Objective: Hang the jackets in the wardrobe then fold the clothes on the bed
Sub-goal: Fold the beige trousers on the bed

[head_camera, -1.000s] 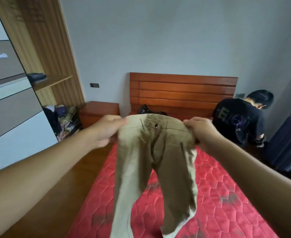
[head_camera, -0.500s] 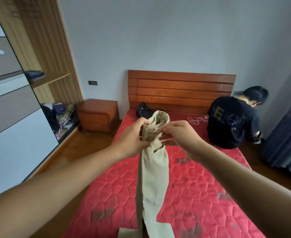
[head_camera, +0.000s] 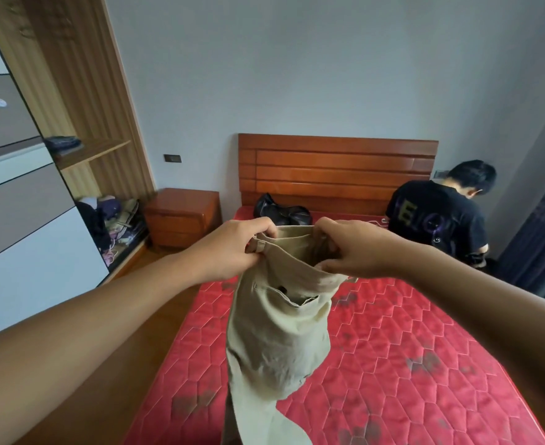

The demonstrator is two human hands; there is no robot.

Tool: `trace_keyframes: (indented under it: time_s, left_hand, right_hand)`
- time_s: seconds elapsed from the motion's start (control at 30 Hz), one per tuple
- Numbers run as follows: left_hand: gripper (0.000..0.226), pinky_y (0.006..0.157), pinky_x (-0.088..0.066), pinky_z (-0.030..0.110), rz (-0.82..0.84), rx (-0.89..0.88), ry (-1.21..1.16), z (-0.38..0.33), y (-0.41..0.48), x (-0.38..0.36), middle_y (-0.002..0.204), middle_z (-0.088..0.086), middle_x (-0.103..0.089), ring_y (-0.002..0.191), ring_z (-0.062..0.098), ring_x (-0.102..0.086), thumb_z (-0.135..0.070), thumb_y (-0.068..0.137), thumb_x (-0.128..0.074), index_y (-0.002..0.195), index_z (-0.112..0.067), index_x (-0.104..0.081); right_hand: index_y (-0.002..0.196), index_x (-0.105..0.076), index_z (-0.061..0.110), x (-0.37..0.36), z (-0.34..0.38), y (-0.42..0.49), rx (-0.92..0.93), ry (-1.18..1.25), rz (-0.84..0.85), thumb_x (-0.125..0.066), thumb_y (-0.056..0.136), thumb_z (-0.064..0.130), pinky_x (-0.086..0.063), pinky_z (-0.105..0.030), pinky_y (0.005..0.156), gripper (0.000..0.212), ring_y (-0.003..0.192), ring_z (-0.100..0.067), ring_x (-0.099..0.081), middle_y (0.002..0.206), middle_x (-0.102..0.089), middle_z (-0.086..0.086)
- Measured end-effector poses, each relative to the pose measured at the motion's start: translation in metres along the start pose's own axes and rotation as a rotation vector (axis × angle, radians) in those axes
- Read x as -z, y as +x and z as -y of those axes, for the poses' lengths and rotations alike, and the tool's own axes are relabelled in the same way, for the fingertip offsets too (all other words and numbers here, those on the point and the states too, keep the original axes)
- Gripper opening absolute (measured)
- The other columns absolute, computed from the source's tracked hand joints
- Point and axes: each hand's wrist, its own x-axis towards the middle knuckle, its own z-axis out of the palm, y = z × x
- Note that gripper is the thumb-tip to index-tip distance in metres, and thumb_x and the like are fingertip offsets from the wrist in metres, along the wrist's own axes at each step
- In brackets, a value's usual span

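Left hand (head_camera: 232,248) and right hand (head_camera: 351,248) tight on waistband of khaki trousers (head_camera: 280,332), legs below.

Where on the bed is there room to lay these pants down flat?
The red mattress is bare across its middle and near end, right of the hanging khaki trousers up to its right edge. It is crowded at the headboard: a black bag lies there, and a seated person takes the far right corner.

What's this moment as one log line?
step: fold trousers | left hand: grips waistband | right hand: grips waistband | trousers hang above bed
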Motion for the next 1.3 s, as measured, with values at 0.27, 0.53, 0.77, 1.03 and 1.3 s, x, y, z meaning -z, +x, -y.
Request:
trace_keyframes:
  time_s: [0.27, 0.53, 0.77, 1.03, 1.3]
  left_hand:
    - [0.038, 0.071, -0.047, 0.034, 0.015, -0.022, 0.022, 0.003, -0.008, 0.002, 0.079, -0.006, -0.065, 0.073, 0.015, -0.059, -0.002, 0.084, -0.067, 0.099, -0.037, -0.06]
    - [0.039, 0.071, -0.047, 0.027, 0.034, -0.044, 0.01, 0.007, -0.019, 0.012, 0.079, -0.01, -0.064, 0.074, 0.01, -0.059, -0.001, 0.083, -0.069, 0.096, -0.038, -0.06]
    - [0.047, 0.082, -0.054, 0.04, 0.051, -0.203, 0.183, 0.021, -0.029, 0.021, 0.135, -0.018, -0.039, 0.1, 0.017, -0.063, -0.011, 0.087, -0.075, 0.118, -0.037, -0.052]
    - [0.018, 0.074, -0.056, 0.04, 0.086, -0.419, 0.35, 0.029, -0.048, 0.048, 0.117, -0.013, -0.051, 0.092, 0.016, -0.063, -0.027, 0.09, -0.076, 0.104, -0.024, -0.065]
    - [0.025, 0.076, -0.051, 0.048, 0.013, -0.172, 0.107, 0.014, -0.039, 0.058, 0.085, -0.005, -0.06, 0.082, 0.019, -0.06, -0.037, 0.085, -0.077, 0.078, -0.024, -0.058]
  right_hand:
    - [0.142, -0.036, 0.032, -0.026, 0.015, -0.008, 0.032, -0.376, -0.155, -0.058, 0.092, 0.054, -0.046, -0.034, 0.061, 0.059, 0.082, -0.021, -0.057, 0.115, -0.044, 0.001]
    - [0.125, -0.055, 0.032, -0.038, 0.027, 0.006, -0.206, -0.304, -0.024, -0.059, 0.083, 0.059, -0.046, -0.052, 0.095, 0.05, 0.128, -0.031, -0.037, 0.14, -0.032, -0.004]
    - [0.084, -0.06, 0.01, -0.032, 0.025, 0.015, -0.037, -0.095, 0.104, -0.055, 0.092, 0.027, -0.055, -0.047, 0.08, 0.019, 0.085, -0.028, -0.062, 0.091, -0.062, -0.008]
    - [0.079, -0.055, 0.02, 0.006, 0.019, 0.009, 0.047, 0.153, 0.034, -0.058, 0.093, 0.023, -0.052, -0.045, 0.077, 0.015, 0.083, -0.023, -0.06, 0.09, -0.061, -0.004]
    - [0.082, -0.058, 0.022, 0.032, 0.016, -0.007, 0.075, -0.078, 0.151, -0.058, 0.101, 0.037, -0.043, -0.031, 0.064, 0.024, 0.064, -0.011, -0.052, 0.073, -0.059, 0.004]
